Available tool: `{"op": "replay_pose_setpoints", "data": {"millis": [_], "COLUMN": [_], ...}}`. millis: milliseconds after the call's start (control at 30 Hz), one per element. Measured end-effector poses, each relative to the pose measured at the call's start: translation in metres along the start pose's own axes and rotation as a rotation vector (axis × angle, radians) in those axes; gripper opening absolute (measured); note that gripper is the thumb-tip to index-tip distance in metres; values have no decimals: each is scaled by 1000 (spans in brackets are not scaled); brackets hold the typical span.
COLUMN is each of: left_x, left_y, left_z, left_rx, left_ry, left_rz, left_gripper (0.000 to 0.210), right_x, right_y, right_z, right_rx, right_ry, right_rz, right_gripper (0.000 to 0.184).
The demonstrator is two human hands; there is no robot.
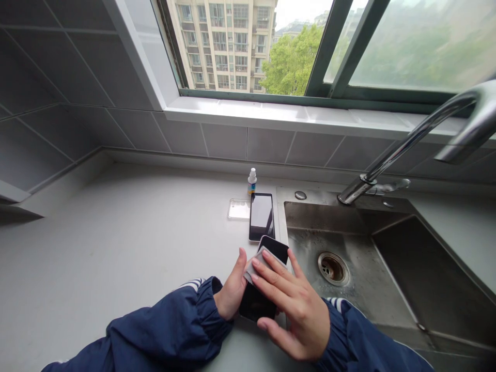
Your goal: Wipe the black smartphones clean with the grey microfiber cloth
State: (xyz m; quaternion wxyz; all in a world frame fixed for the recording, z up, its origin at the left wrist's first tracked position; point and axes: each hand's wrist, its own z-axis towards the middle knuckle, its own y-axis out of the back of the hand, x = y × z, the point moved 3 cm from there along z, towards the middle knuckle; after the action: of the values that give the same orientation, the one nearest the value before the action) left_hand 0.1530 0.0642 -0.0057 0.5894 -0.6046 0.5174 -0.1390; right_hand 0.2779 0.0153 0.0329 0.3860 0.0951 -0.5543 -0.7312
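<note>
A black-screened smartphone [258, 302] lies tilted in my left hand [233, 290], which grips it from the left side with the thumb up along the edge. Over the screen my right hand [296, 302] presses a small grey cloth [253, 264] flat under its fingers. Just beyond, a second dark-screened phone [261, 217] rests on the counter. Beside it on the left is a clear phone case [238, 209], partly covered by that phone. A small white bottle [252, 181] with a blue and yellow label stands behind them.
To the right a steel sink [329, 227] with a drain [334, 268] is set into the white counter [116, 248]. A chrome faucet [411, 144] arches over it. Behind the counter are grey wall tiles, a white sill [271, 113] and a sliding window.
</note>
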Motion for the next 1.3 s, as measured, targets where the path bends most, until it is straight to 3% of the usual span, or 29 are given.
{"op": "replay_pose_setpoints", "data": {"millis": [133,267,433,600,900,1300], "left_x": [-3,-3,1,2,1,-3], "left_y": [0,1,3,-1,1,-2], "left_z": [1,0,-3,-3,-3,-2], "left_rx": [-3,31,56,103,56,-16], "left_ry": [-48,-106,-52,-87,-58,-27], "left_rz": [32,51,132,218,121,26], "left_gripper": [75,72,75,73,76,77], "right_x": [2,-3,-13,-16,-3,1], "right_y": [0,1,1,-1,4,8], "right_z": [0,1,-2,-3,0,-1], "right_rx": [-13,-37,-82,-118,-49,-110], "right_ry": [29,-52,-150,-214,-98,11], "right_rz": [14,-84,-144,-159,-80,109], "right_gripper": [56,49,57,62,68,45]}}
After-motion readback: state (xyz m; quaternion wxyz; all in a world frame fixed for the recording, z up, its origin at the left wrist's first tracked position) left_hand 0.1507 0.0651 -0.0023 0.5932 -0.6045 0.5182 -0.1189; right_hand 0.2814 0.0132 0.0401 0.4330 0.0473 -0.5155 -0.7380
